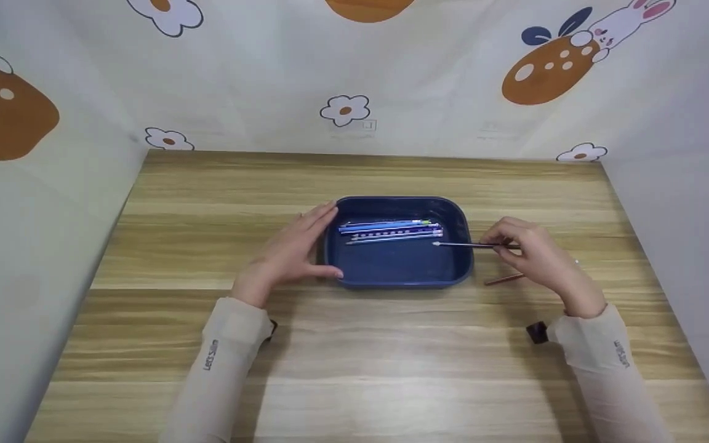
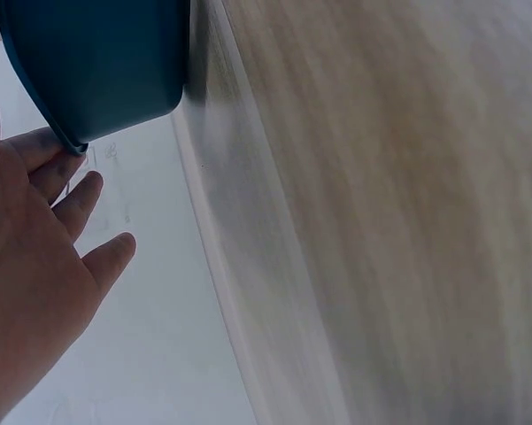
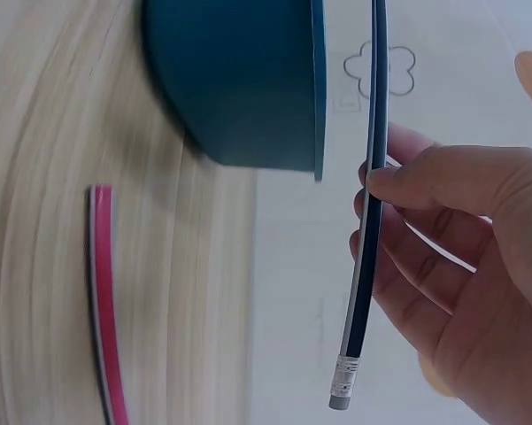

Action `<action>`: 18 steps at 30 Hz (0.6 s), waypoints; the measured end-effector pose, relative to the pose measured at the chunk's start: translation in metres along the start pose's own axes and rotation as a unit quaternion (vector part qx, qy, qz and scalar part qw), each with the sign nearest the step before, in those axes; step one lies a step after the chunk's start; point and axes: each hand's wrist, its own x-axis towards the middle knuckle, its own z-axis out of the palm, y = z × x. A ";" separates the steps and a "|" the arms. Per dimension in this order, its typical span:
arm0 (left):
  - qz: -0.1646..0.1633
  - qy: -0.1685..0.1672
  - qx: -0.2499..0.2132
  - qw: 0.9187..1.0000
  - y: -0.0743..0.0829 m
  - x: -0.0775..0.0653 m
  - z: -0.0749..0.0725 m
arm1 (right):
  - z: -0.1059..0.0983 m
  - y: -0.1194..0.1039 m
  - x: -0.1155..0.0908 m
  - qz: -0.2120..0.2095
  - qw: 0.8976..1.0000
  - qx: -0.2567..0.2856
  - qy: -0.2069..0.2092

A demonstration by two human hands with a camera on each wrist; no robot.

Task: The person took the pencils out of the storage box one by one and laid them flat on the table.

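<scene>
A dark blue rectangular container stands on the table. My left hand spans its left end, fingers and thumb fairly straight and apart, fingertips right at the rim. Between thumb and fingers my right hand pinches a dark, silver-striped pencil. The pencil's pale tip reaches leftward over the container's right rim; its eraser end points away from the container. Several blue, white and purple pencils lie side by side inside the container. Below the right hand, a red-striped pencil lies on the table, partly hidden by the hand in the head view.
The table has a wood-grain top. Patterned cloth walls with flowers, rabbits and orange shapes enclose its back and both sides. A small black device sits at the right wrist.
</scene>
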 end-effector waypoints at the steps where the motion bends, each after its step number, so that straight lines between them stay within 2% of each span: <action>1: 0.000 0.001 0.000 1.000 0.000 0.000 0.000 | -0.001 0.003 -0.002 0.003 1.000 -0.001 0.003; 8: 0.002 0.003 0.001 1.000 0.000 -0.001 0.001 | -0.005 0.019 -0.012 0.019 1.000 0.000 0.010; 18: 0.002 0.004 -0.001 1.000 -0.001 0.000 0.002 | -0.007 0.035 -0.025 0.066 0.997 -0.033 0.004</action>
